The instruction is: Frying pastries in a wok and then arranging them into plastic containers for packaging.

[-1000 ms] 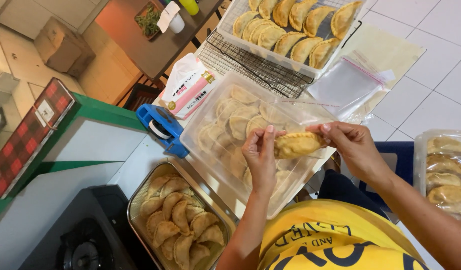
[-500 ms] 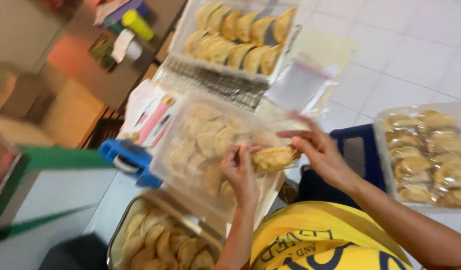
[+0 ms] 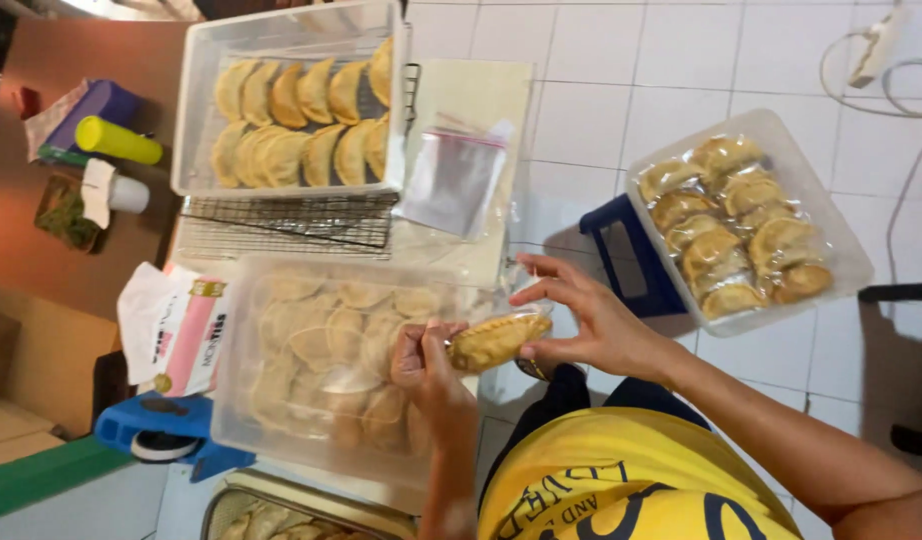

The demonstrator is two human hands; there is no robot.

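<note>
My left hand [image 3: 429,368] and my right hand [image 3: 581,318] together hold a golden half-moon pastry [image 3: 496,340] inside a thin clear plastic bag, each gripping one end. Under my left hand stands a clear plastic tub [image 3: 243,400] filled with similar pastries. To the right, on a blue stool [image 3: 631,262], a second clear tub [image 3: 839,240] holds several bagged pastries.
A clear tray of unwrapped pastries [image 3: 293,112] rests on a wire rack [image 3: 281,228] at the top. A stack of small clear bags [image 3: 451,180] lies beside it. A pink-and-white packet [image 3: 186,335] sits left, and a metal tray of pastries [image 3: 281,515] shows at the bottom edge.
The view has swung right and downward, bringing the tub of bagged pastries fully into sight. Both hands still hold the pastry, now with my right fingers spread over its bag.
</note>
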